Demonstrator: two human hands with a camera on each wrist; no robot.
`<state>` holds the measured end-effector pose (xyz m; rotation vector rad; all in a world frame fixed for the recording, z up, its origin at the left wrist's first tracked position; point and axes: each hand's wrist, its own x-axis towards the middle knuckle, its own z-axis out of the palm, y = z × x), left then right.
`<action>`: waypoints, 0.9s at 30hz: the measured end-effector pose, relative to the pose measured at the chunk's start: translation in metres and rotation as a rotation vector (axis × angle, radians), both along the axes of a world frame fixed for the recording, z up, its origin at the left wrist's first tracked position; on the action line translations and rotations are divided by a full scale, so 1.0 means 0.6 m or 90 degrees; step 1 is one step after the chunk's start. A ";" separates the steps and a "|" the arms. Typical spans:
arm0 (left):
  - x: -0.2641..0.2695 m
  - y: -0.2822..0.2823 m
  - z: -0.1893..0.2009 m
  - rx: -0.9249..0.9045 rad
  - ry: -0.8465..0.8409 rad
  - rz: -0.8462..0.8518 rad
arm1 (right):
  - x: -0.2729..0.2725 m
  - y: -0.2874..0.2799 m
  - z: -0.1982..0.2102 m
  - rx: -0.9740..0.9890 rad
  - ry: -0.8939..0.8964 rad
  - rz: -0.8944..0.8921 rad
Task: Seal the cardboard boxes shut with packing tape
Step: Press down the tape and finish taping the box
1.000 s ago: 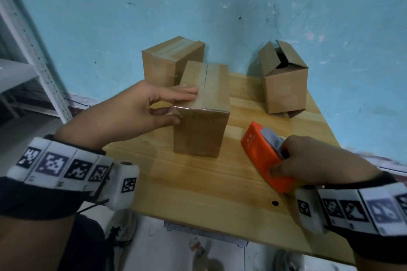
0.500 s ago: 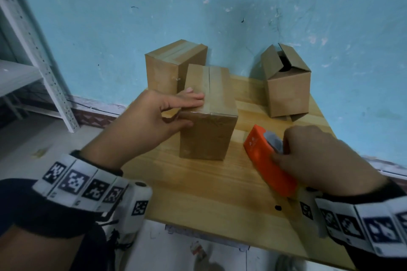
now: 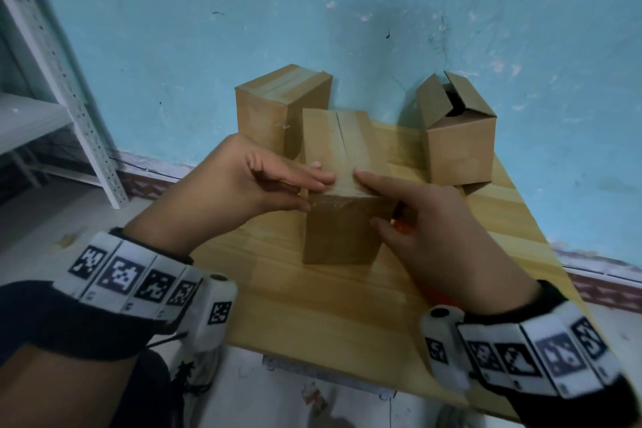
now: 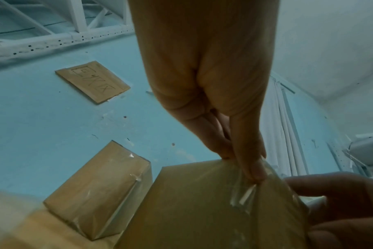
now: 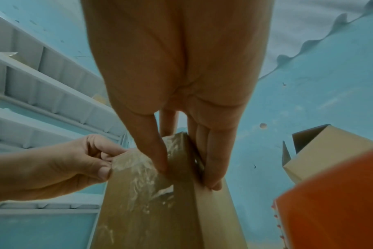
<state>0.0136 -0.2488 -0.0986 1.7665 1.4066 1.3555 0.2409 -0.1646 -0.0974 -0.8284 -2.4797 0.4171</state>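
Observation:
The middle cardboard box (image 3: 342, 229) stands upright on the wooden table (image 3: 312, 306), flaps closed, with wrinkled clear tape (image 5: 143, 182) folded over its near top edge. My left hand (image 3: 318, 193) pinches the near left top corner, fingers on top and thumb on the front face; the left wrist view shows the thumb (image 4: 253, 170) pressing tape there. My right hand (image 3: 368, 198) grips the near right top corner, index finger on top, thumb on the front. The orange tape dispenser (image 5: 330, 202) lies on the table just right of the box, mostly hidden under my right hand.
A taped-shut box (image 3: 278, 104) stands at the back left against the blue wall. A box with open flaps (image 3: 455, 135) stands at the back right. A white metal shelf rack (image 3: 69, 80) is off the table's left side. The table's near edge is close to me.
My right hand let go of the orange dispenser, left it on the table and moved left onto the middle box's near top edge. My left hand stayed on the box's corner.

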 end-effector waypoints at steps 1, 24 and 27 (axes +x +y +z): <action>0.000 0.001 -0.002 0.013 0.000 0.002 | 0.000 0.003 -0.002 0.000 0.011 0.004; 0.028 0.003 -0.009 -0.072 0.022 0.175 | 0.006 0.018 -0.007 0.011 0.027 -0.015; 0.049 0.003 -0.014 -0.083 0.042 0.231 | 0.003 0.012 -0.005 0.014 0.013 -0.016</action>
